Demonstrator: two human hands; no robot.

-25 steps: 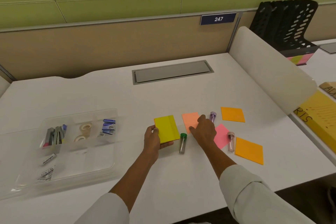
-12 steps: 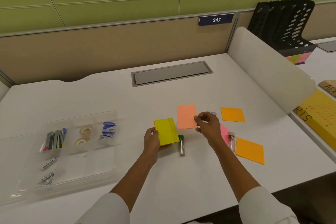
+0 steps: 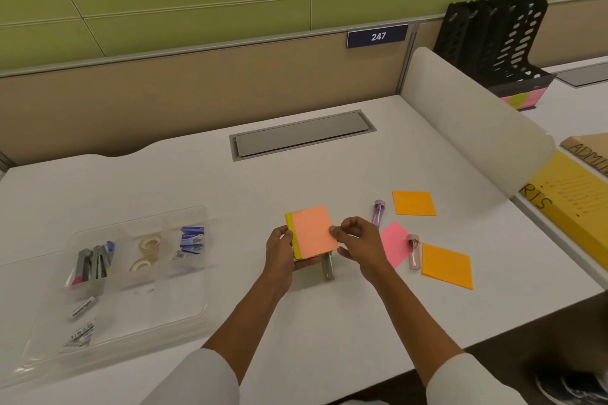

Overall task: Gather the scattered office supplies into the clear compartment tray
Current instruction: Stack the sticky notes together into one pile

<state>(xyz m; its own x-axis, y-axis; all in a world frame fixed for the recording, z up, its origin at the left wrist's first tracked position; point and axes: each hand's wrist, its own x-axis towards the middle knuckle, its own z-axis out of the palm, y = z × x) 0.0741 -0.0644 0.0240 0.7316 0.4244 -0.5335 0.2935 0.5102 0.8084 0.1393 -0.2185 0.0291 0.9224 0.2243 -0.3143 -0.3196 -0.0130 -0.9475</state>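
Observation:
My left hand (image 3: 280, 253) holds a yellow sticky-note pad (image 3: 291, 233) above the desk. A salmon sticky-note pad (image 3: 312, 231) lies on top of it, pinched at its right edge by my right hand (image 3: 357, 243). Under the pads a green-capped lead tube (image 3: 327, 268) lies on the desk, partly hidden. To the right lie a pink note (image 3: 394, 242), two orange pads (image 3: 414, 203) (image 3: 447, 266) and two small tubes (image 3: 378, 212) (image 3: 414, 251). The clear compartment tray (image 3: 184, 316) sits at the left with markers, tape rolls and staple boxes in it.
A grey cable hatch (image 3: 302, 133) is set into the desk behind. A white curved divider (image 3: 473, 122) bounds the right side, with a black file rack (image 3: 496, 49) and yellow folders (image 3: 572, 200) beyond it. The desk's front edge is close.
My right hand lifted the salmon pad off the desk and carried it left onto the yellow pad in my left hand. Both hands rose slightly.

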